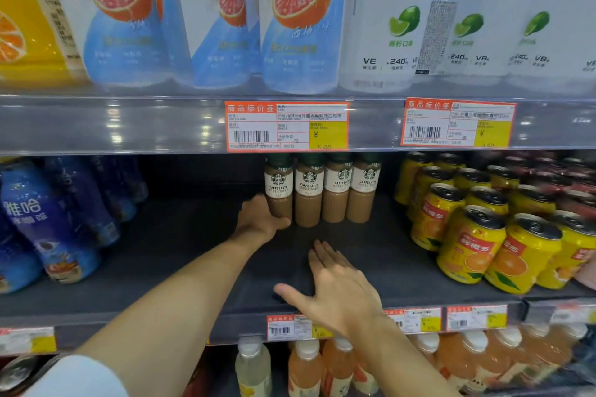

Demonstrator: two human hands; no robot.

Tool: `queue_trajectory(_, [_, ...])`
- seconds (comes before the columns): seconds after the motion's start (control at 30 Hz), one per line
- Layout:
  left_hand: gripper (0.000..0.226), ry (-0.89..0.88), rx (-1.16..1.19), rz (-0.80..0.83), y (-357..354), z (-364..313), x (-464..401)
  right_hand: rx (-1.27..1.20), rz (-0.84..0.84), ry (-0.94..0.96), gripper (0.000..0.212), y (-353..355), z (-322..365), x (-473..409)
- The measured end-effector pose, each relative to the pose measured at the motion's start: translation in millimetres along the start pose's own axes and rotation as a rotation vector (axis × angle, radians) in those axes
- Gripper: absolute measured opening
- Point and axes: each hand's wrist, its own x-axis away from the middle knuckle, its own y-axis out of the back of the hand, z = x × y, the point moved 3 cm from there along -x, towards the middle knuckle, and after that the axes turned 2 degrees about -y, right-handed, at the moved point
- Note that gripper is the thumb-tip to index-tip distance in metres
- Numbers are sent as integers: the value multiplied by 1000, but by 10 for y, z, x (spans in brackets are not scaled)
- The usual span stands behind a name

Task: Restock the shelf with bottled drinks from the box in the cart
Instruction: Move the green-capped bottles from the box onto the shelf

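Several brown caffe latte bottles (335, 190) with white labels and green caps stand in a row deep on the dark middle shelf (180, 255). My left hand (261, 217) reaches far in and grips the base of the leftmost latte bottle (279, 184). My right hand (335, 290) lies flat with spread fingers on the shelf near its front edge, holding nothing. The box and the cart are out of view.
Blue bottles (48, 219) crowd the shelf's left end and yellow orange-drink cans (477, 235) its right. Grapefruit and lime drink bottles (300, 19) fill the shelf above. Juice bottles (306, 367) stand on the shelf below. Price tags (287, 126) line the shelf edges.
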Motion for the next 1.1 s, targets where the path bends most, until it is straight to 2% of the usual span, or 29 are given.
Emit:
queue_trajectory(0.4, [55, 33, -54, -3, -33, -66, -18, 8, 40, -1, 108, 8, 3, -12])
queue_trajectory(0.67, [86, 97, -45, -17, -71, -193, 273, 7, 44, 4, 106, 31, -1, -29])
queue_trajectory(0.83, [91, 115, -90, -36, -90, -159, 726, 29, 74, 7, 101, -18, -21, -39])
queue_trajectory(1.0, [87, -24, -318, -128, 183, -171, 1303, 184, 96, -15, 96, -33, 28, 71])
queue_trajectory(1.1, [89, -99, -409, -153, 358, -156, 1676, 237, 11, 15, 93, -1, 97, 335])
